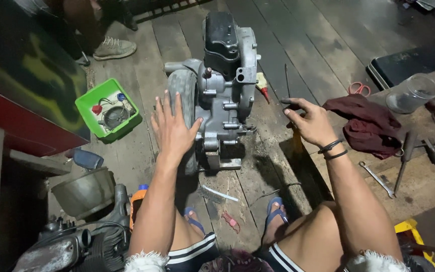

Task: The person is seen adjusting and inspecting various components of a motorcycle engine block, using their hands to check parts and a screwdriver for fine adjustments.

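Squatted over a dark wooden floor (328, 45). Faced a big grey engine (222, 95) standing upright in the middle of it, just past the knees. Saw a worn wheel (183, 90) fixed to the engine's left side.

Rested the left hand (172, 128) open and flat on that wheel, fingers spread wide, gripping nothing. Probably worked best with the palm pressed straight down, to keep the tall engine from tipping. Looked heavy and top-heavy, so likely needed a slow, steady push and not a jerk.

Held the right hand (310, 121) just right of the engine, not touching it, fingers curled near a thin dark rod (286, 80). Could not tell if pinching something or closed on nothing. Was wise to keep toes in sandals clear of the engine's foot.

Had a green tub (107, 108) of small parts well off to the left. Had a red cloth (366, 123) near the right wrist, good for wiping greasy fingers first. Spotted a clear jar (413, 92) beyond the cloth and a wrench (376, 177) lying apart on the right.
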